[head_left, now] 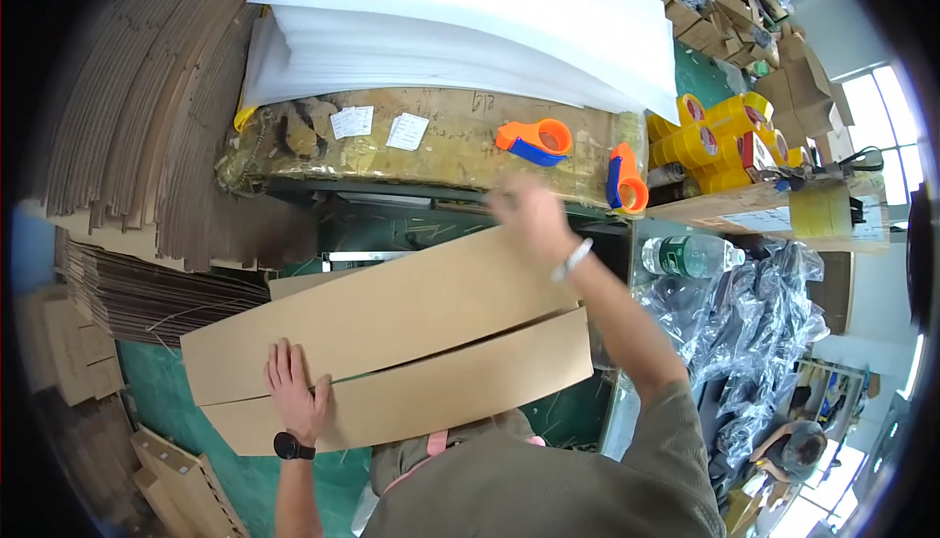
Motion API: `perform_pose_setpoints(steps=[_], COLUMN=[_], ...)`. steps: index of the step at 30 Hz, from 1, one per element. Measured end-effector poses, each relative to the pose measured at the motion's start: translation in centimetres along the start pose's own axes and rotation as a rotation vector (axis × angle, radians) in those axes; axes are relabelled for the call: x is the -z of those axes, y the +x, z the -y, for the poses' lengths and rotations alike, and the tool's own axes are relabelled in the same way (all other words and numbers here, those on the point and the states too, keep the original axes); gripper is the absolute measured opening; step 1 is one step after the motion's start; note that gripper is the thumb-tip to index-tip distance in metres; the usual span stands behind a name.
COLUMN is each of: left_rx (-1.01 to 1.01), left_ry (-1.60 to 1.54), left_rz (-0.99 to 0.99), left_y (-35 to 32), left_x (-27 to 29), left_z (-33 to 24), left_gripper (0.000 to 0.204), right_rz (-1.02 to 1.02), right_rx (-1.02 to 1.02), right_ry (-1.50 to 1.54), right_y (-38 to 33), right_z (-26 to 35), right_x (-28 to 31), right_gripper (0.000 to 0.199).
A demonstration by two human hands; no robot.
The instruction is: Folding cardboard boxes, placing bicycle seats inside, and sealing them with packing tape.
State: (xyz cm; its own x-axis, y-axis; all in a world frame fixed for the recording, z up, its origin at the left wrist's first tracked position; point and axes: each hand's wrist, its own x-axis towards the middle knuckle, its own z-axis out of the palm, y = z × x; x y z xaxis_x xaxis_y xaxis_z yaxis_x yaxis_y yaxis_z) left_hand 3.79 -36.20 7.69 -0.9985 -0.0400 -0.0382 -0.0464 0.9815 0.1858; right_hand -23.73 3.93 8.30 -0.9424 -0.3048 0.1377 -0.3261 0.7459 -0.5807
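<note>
In front of my body is a long brown cardboard box (pixel 372 313) with two long flaps and a dark gap between them toward the right. My left hand (pixel 294 391), with a dark watch on the wrist, lies flat on the box near its left end, fingers stretched out across the seam. My right hand (pixel 534 220), with a pale band on the wrist, is over the box's far right edge, just short of the bench. Motion smears its fingers, so whether it holds anything is unclear. Past it, an orange and blue tape dispenser (pixel 536 140) rests on the bench.
The worn bench (pixel 441 161) carries white foam sheets (pixel 470 29), paper slips and a second tape dispenser (pixel 625 181). Flat cardboard (pixel 127 97) is stacked left. Yellow tape rolls (pixel 695 141), a plastic bottle (pixel 685 256) and clear plastic film (pixel 744 313) are right. Another person (pixel 795 450) sits far right.
</note>
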Motion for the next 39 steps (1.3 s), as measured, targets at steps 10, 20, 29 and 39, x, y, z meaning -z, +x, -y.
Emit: perform_pose_setpoints(steps=[10,20,29,39], left_rx=[0.038,-0.132,-0.158,-0.223], left_ry=[0.01,-0.24,-0.43,-0.442], left_rz=[0.022,0.027,-0.008,-0.088], left_y=[0.0,2.7,2.6,2.4], left_x=[-2.1,-2.1,-3.9,-4.4], left_z=[0.1,4.3,5.5,6.6], left_gripper=[0.072,0.073,0.069,0.068], right_rz=[0.175,0.186,1.098,1.326], right_rx=[-0.347,-0.119,-0.592,-0.43], right_ry=[-0.398,-0.179,-0.226,-0.152], right_y=[5.7,9.7,18.5,16.4], right_z=[-18.3,8.4,20.5,26.9], right_x=[-4.1,-0.9,-20.7,-13.2], right_gripper=[0.047,0.069,0.036,0.031])
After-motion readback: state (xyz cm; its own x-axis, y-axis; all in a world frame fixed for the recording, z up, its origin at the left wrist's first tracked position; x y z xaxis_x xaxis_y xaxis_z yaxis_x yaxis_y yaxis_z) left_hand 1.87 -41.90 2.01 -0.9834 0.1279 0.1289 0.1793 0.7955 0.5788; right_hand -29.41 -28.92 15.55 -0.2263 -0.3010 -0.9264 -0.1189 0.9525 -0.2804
